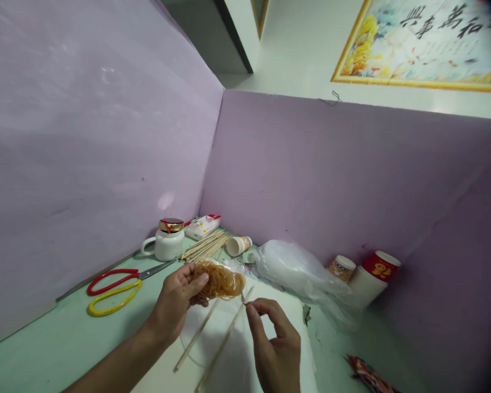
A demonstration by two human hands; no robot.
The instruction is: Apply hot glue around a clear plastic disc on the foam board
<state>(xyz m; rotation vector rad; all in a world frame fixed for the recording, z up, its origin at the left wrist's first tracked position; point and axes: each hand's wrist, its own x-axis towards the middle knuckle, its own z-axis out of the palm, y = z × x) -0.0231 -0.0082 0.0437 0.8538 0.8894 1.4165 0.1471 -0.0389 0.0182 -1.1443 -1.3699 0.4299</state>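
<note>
My left hand grips a bundle of amber rubber bands above the white board. To its right, my right hand is closed in a pinch, thumb against index finger, on a rubber band at the bundle's right edge. Whether that band is still caught in the bundle I cannot tell. Under the hands, two thin wooden sticks lie side by side on the board, their far parts partly hidden by the bundle.
Red-and-yellow-handled scissors lie at the left near a white lidded mug. Behind are a pile of wooden sticks, a tissue packet and a tipped paper cup. A plastic bag and stacked cups stand right, against purple partitions.
</note>
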